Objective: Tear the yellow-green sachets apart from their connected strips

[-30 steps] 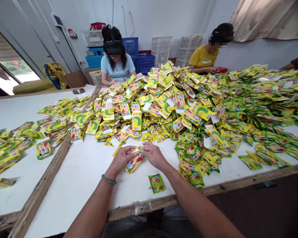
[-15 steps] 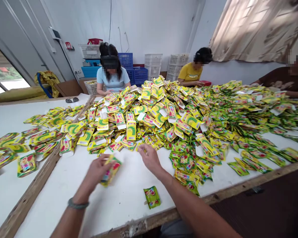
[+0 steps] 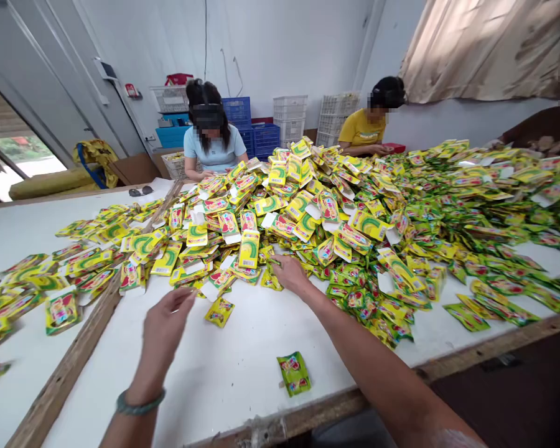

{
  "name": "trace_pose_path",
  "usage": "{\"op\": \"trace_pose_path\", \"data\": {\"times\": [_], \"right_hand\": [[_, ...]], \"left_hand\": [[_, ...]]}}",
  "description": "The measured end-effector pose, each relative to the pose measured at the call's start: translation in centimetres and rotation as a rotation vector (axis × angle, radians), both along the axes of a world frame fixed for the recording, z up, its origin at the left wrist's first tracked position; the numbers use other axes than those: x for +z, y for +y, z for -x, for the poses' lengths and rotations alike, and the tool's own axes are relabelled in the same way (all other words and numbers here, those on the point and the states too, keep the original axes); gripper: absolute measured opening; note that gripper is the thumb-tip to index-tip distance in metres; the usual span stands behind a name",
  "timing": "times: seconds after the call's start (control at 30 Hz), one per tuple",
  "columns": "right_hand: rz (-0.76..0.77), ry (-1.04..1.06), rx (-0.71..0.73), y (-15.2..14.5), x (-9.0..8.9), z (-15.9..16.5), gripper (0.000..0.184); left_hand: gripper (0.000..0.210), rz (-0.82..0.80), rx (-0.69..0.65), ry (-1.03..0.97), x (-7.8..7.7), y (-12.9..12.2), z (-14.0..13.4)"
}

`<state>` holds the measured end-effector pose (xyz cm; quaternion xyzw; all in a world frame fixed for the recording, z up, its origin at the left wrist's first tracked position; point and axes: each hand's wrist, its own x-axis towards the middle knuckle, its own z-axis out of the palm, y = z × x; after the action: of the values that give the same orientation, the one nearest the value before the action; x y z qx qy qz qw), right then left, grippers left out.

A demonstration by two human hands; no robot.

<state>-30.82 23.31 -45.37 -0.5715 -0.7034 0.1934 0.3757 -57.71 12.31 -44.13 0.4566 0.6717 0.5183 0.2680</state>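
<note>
My left hand [image 3: 168, 320] is over the white table with its fingers stretched out and nothing visible in them. Close to its fingertips a small yellow sachet [image 3: 220, 312] lies on the table. My right hand [image 3: 290, 274] is at the front foot of the big pile, its fingers closed on a yellow sachet [image 3: 267, 254], mostly covered by the hand. Another yellow sachet [image 3: 271, 281] lies just under that hand. The pile mixes yellow-green boxes [image 3: 249, 249], some with white flaps open, and green sachets [image 3: 354, 295]. One green sachet [image 3: 294, 373] lies alone near the front edge.
A wooden strip [image 3: 81, 354] divides the table; boxes [image 3: 61, 311] lie left of it. Across the table sit a person in light blue [image 3: 214, 149], one in yellow [image 3: 364, 127] and one in brown [image 3: 536, 127]. Blue crates [image 3: 265, 140] and white crates [image 3: 289, 118] stand behind.
The yellow box has left my left hand, which has moved left; a blurred yellow item now shows at the far left. A yellow sachet has appeared on the table. My right hand has shifted slightly right.
</note>
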Motion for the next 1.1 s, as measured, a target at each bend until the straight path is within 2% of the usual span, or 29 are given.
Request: {"op": "trace_pose_path", "data": {"times": [0.07,0.17,0.23,0.3,0.43,0.53,0.63,0.77,0.93,1.03,1.1], "right_hand": [[0.062,0.181,0.103,-1.7,-0.1,0.0,0.015],[0.2,0.519,0.218,-4.2,-0.8,0.7,0.018],[0.257,0.62,0.216,-5.3,-1.3,1.3,0.019],[0.284,0.622,0.203,-5.7,-1.6,1.6,0.017],[0.353,0.659,0.13,-5.5,-1.2,1.4,0.023],[0.362,0.689,0.085,-5.5,-0.9,1.3,0.031],[0.334,0.563,0.138,-5.8,-1.2,1.8,0.033],[0.336,0.461,0.17,-5.8,-1.7,2.2,0.029],[0.347,0.567,0.273,-5.9,-1.0,1.9,0.04],[0.291,0.446,0.306,-6.1,-0.4,1.5,0.032],[0.266,0.34,0.285,-6.0,-0.4,1.1,0.025]], "left_hand": [[0.04,0.033,-0.13,-0.075,-0.4,1.0,-4.1],[0.039,0.123,-0.347,-0.204,-1.3,2.0,-8.5],[0.038,0.167,-0.441,-0.326,-2.1,2.2,-10.3],[0.036,0.181,-0.474,-0.449,-3.0,2.3,-11.2],[0.034,0.159,-0.481,-0.501,-4.0,2.5,-11.2],[0.034,0.144,-0.362,-0.573,-4.0,2.7,-11.1],[0.033,0.127,-0.273,-0.687,-3.6,2.8,-11.2],[0.033,0.14,-0.287,-0.704,-3.4,2.6,-11.1],[0.03,0.105,-0.314,-0.538,-3.5,2.6,-10.7],[0.027,0.085,-0.427,-0.361,-3.0,2.7,-10.0],[0.031,0.099,-0.422,-0.22,-2.5,2.7,-8.7]]}}
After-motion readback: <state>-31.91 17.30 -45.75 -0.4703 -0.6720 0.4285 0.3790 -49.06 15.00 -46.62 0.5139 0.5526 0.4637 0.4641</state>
